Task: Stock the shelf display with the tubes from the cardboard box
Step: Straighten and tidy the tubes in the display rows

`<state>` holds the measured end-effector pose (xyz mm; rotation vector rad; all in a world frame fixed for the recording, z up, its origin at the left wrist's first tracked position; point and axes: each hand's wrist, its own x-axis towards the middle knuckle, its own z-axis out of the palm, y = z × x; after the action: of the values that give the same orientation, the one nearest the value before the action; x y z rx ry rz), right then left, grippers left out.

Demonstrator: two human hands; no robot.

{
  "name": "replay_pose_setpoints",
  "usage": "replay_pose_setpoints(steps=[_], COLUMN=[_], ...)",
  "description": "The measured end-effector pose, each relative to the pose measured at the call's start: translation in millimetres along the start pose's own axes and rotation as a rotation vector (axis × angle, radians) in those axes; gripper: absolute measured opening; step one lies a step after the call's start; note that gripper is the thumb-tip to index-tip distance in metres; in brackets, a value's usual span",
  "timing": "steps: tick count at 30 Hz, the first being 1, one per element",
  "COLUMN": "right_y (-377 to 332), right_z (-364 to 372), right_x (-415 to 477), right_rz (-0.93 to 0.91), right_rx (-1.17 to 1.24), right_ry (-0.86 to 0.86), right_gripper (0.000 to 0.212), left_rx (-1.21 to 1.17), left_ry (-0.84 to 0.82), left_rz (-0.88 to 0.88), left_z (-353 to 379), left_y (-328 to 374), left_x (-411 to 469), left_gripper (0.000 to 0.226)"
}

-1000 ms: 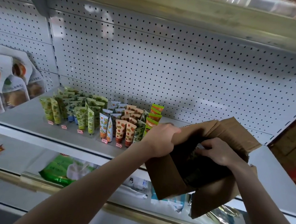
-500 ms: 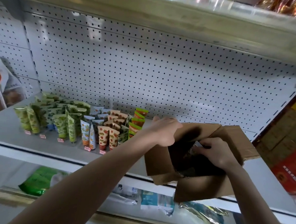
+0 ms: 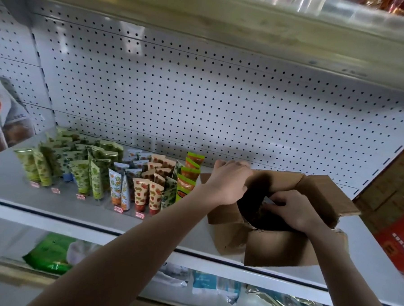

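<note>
The shelf carries the open box on its right, with tubes standing in rows beside it. The left hand grips the box's rim. The right hand curls inside; I cannot tell whether it holds anything.

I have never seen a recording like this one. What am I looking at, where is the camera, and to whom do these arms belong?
There is no machine here, only a person's two bare hands. One camera, worn on the person's head, looks forward and down. On the grey shelf stand rows of colourful tubes. To their right, an open cardboard box rests on the shelf. The left hand grips the box's far rim. The right hand reaches inside with curled fingers; what it grasps, if anything, is hidden.
</note>
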<state>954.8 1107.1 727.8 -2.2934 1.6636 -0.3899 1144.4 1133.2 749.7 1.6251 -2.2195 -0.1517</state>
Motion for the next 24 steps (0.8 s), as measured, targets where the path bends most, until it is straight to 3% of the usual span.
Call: replay_pose_setpoints(steps=[16, 20, 24], right_y=[-27.3, -38.0, -68.8], right_z=[8.3, 0.6, -11.0], right_x=[21.1, 11.7, -3.7], right_rz=[0.01, 0.038, 0.009], right_rx=[-0.087, -0.021, 0.186], right_ry=[-0.187, -0.081, 0.14], right_gripper=[0.017, 0.015, 0.007], left_rx=[-0.317, -0.385, -0.469], left_ry=[0.188, 0.222, 0.292], left_rz=[0.075, 0.076, 0.049], left_z=[-22.1, -31.2, -43.9], left_y=[-24.1, -31.7, -44.5], left_x=[-49.0, -67.2, -84.0], left_gripper=[0.033, 0.032, 0.032])
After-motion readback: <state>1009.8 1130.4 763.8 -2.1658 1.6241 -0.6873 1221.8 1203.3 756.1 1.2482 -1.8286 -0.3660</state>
